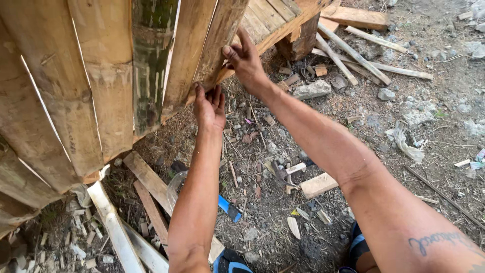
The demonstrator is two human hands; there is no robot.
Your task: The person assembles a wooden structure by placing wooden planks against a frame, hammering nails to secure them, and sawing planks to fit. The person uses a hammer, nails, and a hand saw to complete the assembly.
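At the far left we see a panel of split bamboo slats [60,96] standing side by side, pale brown, with one darker green slat [150,60] among them. Below them, on the dirt ground [444,126], lie loose wooden offcuts [147,177] and a white strip [113,227].

Our left hand [209,107] reaches up to the lower end of the last slat [214,40] on the panel's right side. Its fingers press flat against that slat's bottom edge, so the wood sits just above and in front of the palm; the grip is not wrapped around it. Under this forearm a blue-handled tool [228,207] lies on the ground.

Our right hand [246,61] comes next, higher up on the same slat. The thumb and fingertips pinch the slat's right edge in a narrow grip, the slat lying to the left of the palm.

Further right, a hammer [285,174] and a short wood block [318,185] rest on the ground, and sticks [353,50] lie scattered beyond.
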